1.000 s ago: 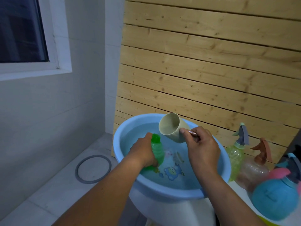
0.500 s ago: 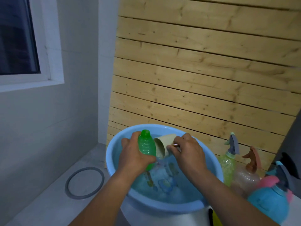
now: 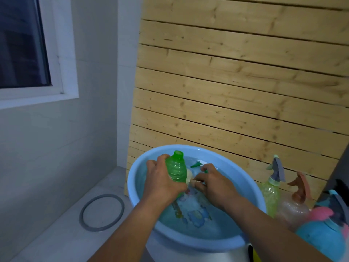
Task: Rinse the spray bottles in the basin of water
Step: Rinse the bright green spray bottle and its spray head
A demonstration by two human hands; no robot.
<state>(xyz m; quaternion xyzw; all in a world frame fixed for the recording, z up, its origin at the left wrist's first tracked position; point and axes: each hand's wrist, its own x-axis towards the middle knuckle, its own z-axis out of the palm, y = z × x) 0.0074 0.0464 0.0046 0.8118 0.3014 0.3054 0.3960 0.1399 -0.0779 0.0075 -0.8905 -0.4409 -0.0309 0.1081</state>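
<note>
A light blue basin (image 3: 224, 242) of water stands in front of me. My left hand (image 3: 162, 183) grips an open green bottle (image 3: 176, 168), upright over the water with no spray head on it. My right hand (image 3: 213, 186) holds a beige cup (image 3: 189, 176) low in the basin, mostly hidden behind the bottle and my fingers. A green and white spray head (image 3: 198, 164) floats at the far side of the water.
Right of the basin stand a pale green spray bottle (image 3: 272, 193), a clear bottle with an orange-pink trigger (image 3: 294, 207) and a round blue sprayer with a pink handle (image 3: 321, 237). A wooden slat panel (image 3: 236, 91) leans behind. A grey ring (image 3: 102, 212) lies on the floor at left.
My right hand brought the cup down from above the basin to the water. My left hand raised the green bottle upright. The view has shifted.
</note>
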